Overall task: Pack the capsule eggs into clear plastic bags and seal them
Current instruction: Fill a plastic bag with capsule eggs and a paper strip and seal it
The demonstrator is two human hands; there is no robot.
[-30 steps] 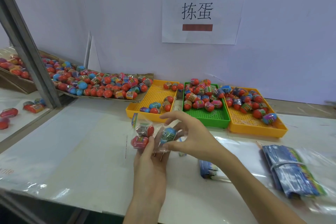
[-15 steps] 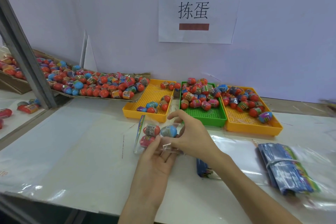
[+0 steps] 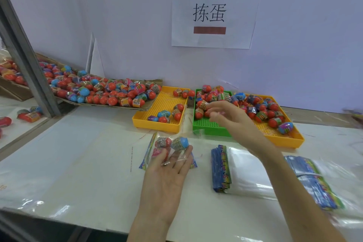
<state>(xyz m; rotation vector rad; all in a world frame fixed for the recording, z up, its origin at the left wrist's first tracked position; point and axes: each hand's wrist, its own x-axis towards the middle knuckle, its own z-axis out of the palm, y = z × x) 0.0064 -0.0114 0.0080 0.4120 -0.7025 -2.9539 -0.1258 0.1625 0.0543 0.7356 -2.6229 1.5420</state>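
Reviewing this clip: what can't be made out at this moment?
- Head view: whether the right hand grips an egg over the green tray; motion blur.
- Egg count in the clear bag; left hand fingers cover part.
- Object at far right edge: cut off, blurred.

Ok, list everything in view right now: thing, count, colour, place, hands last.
Bag: one, clear, three eggs inside, on left palm.
Yellow trays: two, left and right of the green one, eggs in both.
Green tray: one, middle, eggs inside.
Cardboard tray: one, brown, far left, heaped with eggs, mostly red.
Empty bags: stack at centre, banded bundle to the right.
Paper sign: one, white, on wall.
Left hand: palm up, holding the bag.
Right hand: over the green tray, grip unclear.
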